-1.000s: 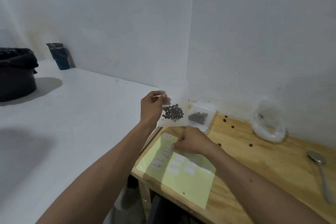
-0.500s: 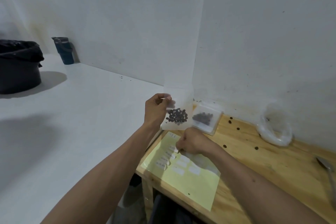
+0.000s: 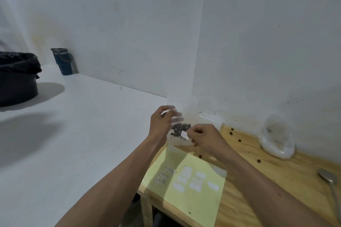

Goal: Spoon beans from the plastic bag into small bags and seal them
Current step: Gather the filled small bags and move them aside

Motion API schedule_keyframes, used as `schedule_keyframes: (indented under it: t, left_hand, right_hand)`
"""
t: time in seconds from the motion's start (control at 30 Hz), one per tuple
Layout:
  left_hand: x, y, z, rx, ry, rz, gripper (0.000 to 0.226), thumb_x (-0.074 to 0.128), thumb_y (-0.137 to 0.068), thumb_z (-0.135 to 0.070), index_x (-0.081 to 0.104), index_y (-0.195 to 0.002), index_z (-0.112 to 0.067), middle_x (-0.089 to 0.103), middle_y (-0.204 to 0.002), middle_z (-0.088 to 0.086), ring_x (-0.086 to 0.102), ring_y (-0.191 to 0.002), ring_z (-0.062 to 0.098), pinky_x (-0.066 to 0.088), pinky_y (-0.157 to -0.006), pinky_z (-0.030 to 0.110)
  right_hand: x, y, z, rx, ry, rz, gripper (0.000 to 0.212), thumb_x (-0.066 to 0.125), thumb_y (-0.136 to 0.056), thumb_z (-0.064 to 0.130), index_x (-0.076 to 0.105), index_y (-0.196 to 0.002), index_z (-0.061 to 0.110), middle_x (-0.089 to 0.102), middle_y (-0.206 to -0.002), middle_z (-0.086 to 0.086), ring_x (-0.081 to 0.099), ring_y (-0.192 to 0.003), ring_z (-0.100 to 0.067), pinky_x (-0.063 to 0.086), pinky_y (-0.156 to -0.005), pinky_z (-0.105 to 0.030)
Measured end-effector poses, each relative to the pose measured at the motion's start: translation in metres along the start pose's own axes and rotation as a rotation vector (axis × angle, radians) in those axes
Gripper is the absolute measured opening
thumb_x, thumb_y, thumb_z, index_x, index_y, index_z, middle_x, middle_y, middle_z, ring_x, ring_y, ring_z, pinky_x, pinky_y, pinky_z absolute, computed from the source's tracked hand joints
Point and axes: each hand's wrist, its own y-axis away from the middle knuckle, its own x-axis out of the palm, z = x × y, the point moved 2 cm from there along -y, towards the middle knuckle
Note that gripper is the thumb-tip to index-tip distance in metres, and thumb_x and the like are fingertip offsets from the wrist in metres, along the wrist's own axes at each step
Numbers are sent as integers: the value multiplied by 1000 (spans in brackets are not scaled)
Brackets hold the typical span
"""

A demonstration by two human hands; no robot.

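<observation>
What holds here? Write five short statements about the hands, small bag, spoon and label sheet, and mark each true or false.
1. The left hand holds the small bag of beans. True.
2. The spoon is in the right hand. False: it lies on the wooden table.
3. The right hand pinches a white label. True.
4. The yellow sheet lies on the floor. False: on the table.
5. Loose beans lie on the table. True.
</observation>
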Motion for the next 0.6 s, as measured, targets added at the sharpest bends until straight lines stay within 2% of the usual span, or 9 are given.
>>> schedule_keyframes:
  t: [0.07,0.1,0.2,0.33,0.4,0.5,0.6]
  left_hand:
    - [10,3,0,-15,-1,24,17,66,-97,-15,65,-110,-4,77,-98,17,77,-87,30,61,-82,42]
    - [16,4,0,-20,-8,38,18,67,-97,-17,66,-109,-4,77,-98,16,77,-87,29,62,-80,41]
    - [34,9,0,-22,-11,114,20,68,-97,-19,66,-109,-2,78,-99,14,77,-88,30,62,-75,36]
    - [57,14,0,-25,-28,189,24,69,-96,-19,69,-108,1,77,-100,14,77,-91,29,62,-79,38]
    - [68,16,2,-27,-48,230,26,70,-95,-21,70,-108,1,77,-100,13,76,-92,27,62,-83,38]
    - [81,20,6,-4,-106,289,29,68,-97,-26,70,-111,-1,78,-101,10,76,-94,25,61,-85,38]
    - [89,23,8,-2,-133,308,26,66,-98,-27,72,-109,-4,78,-103,7,76,-95,24,60,-88,39]
  right_hand:
    - [-22,-6,5,-28,-35,-82,15,68,-95,27,78,-88,18,76,-84,2,67,-75,-11,56,-76,-32]
    - [-33,-9,8,-38,-45,-108,12,70,-95,28,79,-91,20,77,-85,5,69,-77,-11,56,-77,-32]
    - [-60,-15,12,-75,15,-136,11,75,-92,31,79,-90,21,76,-83,8,68,-76,-8,55,-73,-28]
    - [-79,-17,14,-117,248,-178,14,71,-95,32,78,-94,20,73,-88,11,64,-81,-1,43,-66,-15]
    - [-88,-17,14,-109,297,-209,15,69,-97,30,77,-95,17,72,-89,8,64,-81,-7,45,-67,-18]
    - [-97,-16,10,-97,376,-221,19,66,-98,29,78,-98,15,74,-88,3,67,-79,-13,55,-74,-31]
    - [-103,-14,8,-93,409,-222,22,64,-100,26,79,-95,11,75,-82,-1,62,-59,-13,56,-65,-34]
